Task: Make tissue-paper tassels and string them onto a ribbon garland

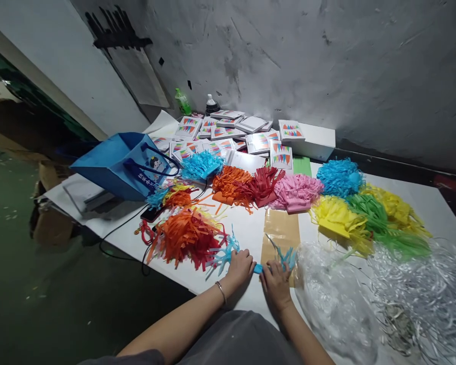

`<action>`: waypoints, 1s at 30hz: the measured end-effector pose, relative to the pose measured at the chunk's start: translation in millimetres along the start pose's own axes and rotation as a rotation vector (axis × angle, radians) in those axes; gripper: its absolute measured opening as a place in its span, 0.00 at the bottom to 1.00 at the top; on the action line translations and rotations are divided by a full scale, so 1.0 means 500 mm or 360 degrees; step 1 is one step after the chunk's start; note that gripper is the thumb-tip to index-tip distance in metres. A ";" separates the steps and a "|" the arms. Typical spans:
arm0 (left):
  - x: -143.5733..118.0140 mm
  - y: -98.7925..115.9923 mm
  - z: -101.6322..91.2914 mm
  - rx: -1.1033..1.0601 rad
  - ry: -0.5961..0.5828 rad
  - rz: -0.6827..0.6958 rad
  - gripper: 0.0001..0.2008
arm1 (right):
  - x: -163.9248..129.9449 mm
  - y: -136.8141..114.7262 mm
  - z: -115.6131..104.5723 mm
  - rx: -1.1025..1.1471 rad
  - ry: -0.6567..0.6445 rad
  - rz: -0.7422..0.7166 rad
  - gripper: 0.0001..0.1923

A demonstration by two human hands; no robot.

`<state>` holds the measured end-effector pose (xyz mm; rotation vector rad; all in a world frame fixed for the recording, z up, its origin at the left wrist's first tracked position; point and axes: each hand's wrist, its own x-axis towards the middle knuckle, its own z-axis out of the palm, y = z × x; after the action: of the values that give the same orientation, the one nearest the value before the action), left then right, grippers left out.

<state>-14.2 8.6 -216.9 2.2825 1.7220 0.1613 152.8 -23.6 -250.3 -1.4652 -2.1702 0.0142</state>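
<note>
A: While your left hand (240, 265) and right hand (276, 280) press together on that light blue fringed paper piece (257, 268) at six o'clock on the tabletop (247, 233), mind how loose everything around it lies.

B: How are your hands set on it?

A: Your left hand is closed over its left end, where blue strips fan out toward nine o'clock. Your right hand is pinched on the right end, with more blue strips sticking up at twelve o'clock from its fingers. Only a small folded blue middle shows between your hands.

B: What could go wrong?

A: The strips look thin, so I'd judge a hard pull from both ends could tear them or open the fold. The orange and red fringe pile (186, 235) lies just beside your left hand at ten o'clock; its strands could catch in the blue ones. The clear plastic wrap (334, 299) sits just beside your right hand at three o'clock, and your wrist could drag it across the brown tape strip (281, 230).

B: Anything farther off?

A: The blue bag (117, 165) at ten o'clock and the stacked packets (228, 134) at twelve are well apart from your hands.
</note>
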 end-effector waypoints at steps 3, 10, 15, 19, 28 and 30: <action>-0.010 -0.004 -0.001 -0.0013 0.0033 -0.0013 0.10 | -0.007 0.004 0.010 0.0061 -0.0027 -0.0127 0.06; -0.041 -0.041 0.036 -0.0069 0.0365 0.0637 0.05 | -0.002 -0.003 0.007 0.0138 -0.0069 -0.0117 0.03; -0.042 -0.053 0.048 -0.0074 0.0351 0.0647 0.06 | -0.010 -0.009 0.006 0.0136 -0.0077 -0.0156 0.08; -0.058 -0.062 0.036 -0.0183 0.0284 0.0616 0.05 | -0.028 0.010 0.000 0.0133 -0.0048 -0.0121 0.09; -0.054 -0.010 0.001 -0.0072 0.0188 -0.0045 0.10 | -0.007 -0.008 -0.021 0.0018 -0.0090 0.0228 0.07; -0.046 0.000 -0.001 -0.0034 0.0186 -0.0086 0.09 | -0.001 -0.012 -0.019 -0.0018 -0.0089 0.0253 0.07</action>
<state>-20.9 -13.2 -214.5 2.2496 1.8279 0.3063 151.8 -29.0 -240.4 -1.6586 -2.0946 0.0997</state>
